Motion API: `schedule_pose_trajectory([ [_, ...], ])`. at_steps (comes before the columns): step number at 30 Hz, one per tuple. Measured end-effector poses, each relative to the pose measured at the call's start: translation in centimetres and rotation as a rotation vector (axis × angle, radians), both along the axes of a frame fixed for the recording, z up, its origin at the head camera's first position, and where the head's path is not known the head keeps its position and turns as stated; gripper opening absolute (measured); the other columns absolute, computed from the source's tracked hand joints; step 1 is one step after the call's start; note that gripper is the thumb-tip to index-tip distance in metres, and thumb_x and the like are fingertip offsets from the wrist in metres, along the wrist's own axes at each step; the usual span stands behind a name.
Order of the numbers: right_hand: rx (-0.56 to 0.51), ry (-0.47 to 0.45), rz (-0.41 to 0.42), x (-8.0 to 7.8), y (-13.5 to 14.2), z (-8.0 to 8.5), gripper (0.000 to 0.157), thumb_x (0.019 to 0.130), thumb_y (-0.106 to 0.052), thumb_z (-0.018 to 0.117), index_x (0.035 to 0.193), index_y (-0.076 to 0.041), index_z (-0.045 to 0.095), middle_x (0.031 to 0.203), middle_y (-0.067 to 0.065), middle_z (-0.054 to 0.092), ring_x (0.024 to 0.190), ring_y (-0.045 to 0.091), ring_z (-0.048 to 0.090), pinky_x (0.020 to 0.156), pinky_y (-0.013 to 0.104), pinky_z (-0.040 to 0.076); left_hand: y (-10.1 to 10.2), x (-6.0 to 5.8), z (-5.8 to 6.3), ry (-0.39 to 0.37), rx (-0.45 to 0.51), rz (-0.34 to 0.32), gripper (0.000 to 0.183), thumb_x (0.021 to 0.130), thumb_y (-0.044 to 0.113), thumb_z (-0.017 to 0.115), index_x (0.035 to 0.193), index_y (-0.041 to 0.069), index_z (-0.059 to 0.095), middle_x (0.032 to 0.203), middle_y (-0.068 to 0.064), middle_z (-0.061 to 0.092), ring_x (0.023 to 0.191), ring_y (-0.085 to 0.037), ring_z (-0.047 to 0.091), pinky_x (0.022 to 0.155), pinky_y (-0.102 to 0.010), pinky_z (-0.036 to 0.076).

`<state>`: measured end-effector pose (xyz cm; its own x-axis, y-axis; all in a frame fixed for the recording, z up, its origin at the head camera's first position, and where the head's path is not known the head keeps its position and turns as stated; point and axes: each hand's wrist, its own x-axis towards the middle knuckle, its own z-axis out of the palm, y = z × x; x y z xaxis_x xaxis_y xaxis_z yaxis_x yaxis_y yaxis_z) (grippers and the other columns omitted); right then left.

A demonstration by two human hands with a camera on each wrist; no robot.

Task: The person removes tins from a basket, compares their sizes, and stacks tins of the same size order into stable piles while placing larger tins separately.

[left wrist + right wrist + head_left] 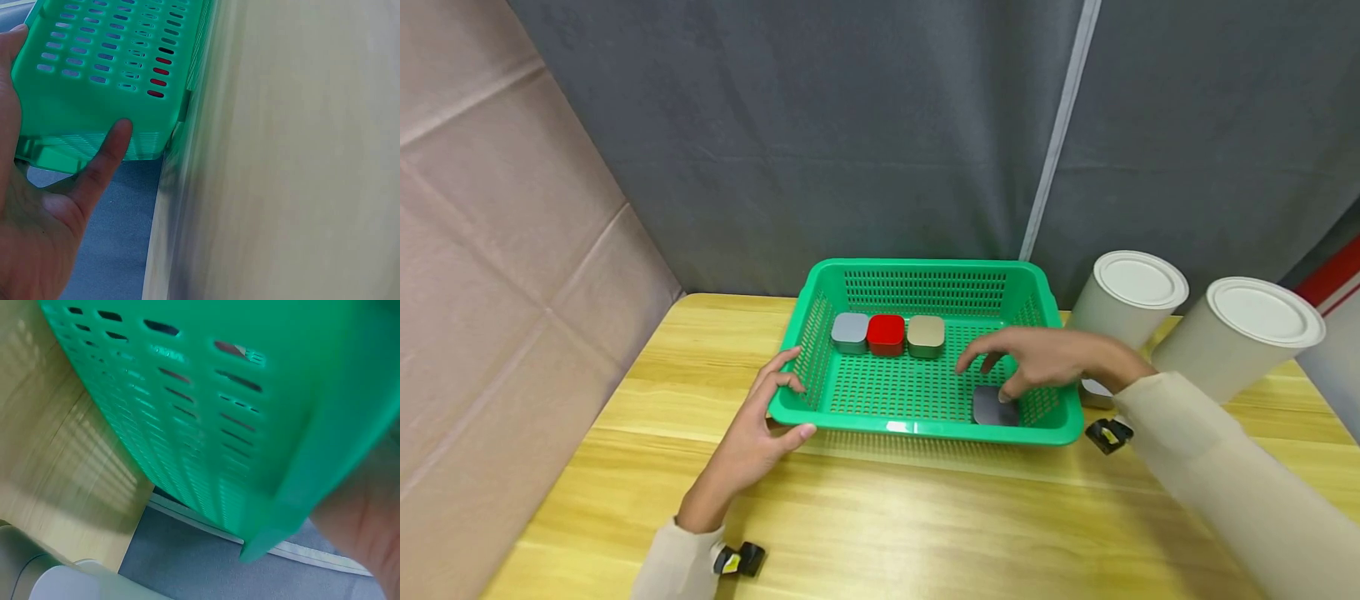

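Observation:
A green plastic basket (pixel 925 429) with slotted walls stands on the wooden table. My left hand (pixel 756 429) grips its near left corner, fingers over the rim and thumb outside against the wall. Inside sits a row of small rounded-square boxes: a pale grey box (pixel 850 332), a red box (pixel 886 333) and a beige-topped box (pixel 926 335). My right hand (pixel 1037 357) reaches over the right rim, fingers spread above the basket floor. Its thumb is at a dark grey box (pixel 992 408) in the near right corner; contact is unclear. The right wrist view hides the fingers.
Two white lidded canisters (pixel 1138 283) (pixel 1262 312) stand right of the basket. Beneath my right wrist, another small box (pixel 1096 393) is partly visible on the table (pixel 887 517). A grey curtain (pixel 820 150) hangs behind, and a pale padded wall (pixel 512 275) rises at the left.

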<state>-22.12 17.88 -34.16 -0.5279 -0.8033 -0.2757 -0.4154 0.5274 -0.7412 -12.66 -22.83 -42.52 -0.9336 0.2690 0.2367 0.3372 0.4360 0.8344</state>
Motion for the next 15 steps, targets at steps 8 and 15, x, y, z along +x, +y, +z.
schedule_pose_trajectory([
  [8, 0.037, -0.091, 0.032, -0.63, -0.62, -0.48, 0.062, 0.078, 0.007, 0.065, 0.139, -0.003, 0.061, 0.146, 0.019, 0.058, 0.124, 0.034, 0.062, 0.102, 0.046, 0.053, -0.01, 0.01, -0.01, 0.002, 0.002, -0.004, 0.043, 0.088, 0.005, 0.081, 0.118, 0.005, 0.050, 0.172, 0.000, 0.022, 0.154, -0.045, 0.027, 0.092, -0.022, 0.054],
  [15, 0.094, -0.131, 0.011, -0.50, -1.04, -0.71, 0.062, 0.079, 0.005, 0.068, 0.140, -0.004, 0.061, 0.147, 0.016, 0.057, 0.126, 0.032, 0.060, 0.098, 0.038, 0.054, 0.00, 0.07, -0.04, -0.005, 0.001, 0.001, 0.044, 0.088, 0.005, 0.081, 0.118, 0.005, 0.049, 0.172, 0.001, 0.022, 0.153, -0.045, 0.029, 0.091, -0.024, 0.055],
])
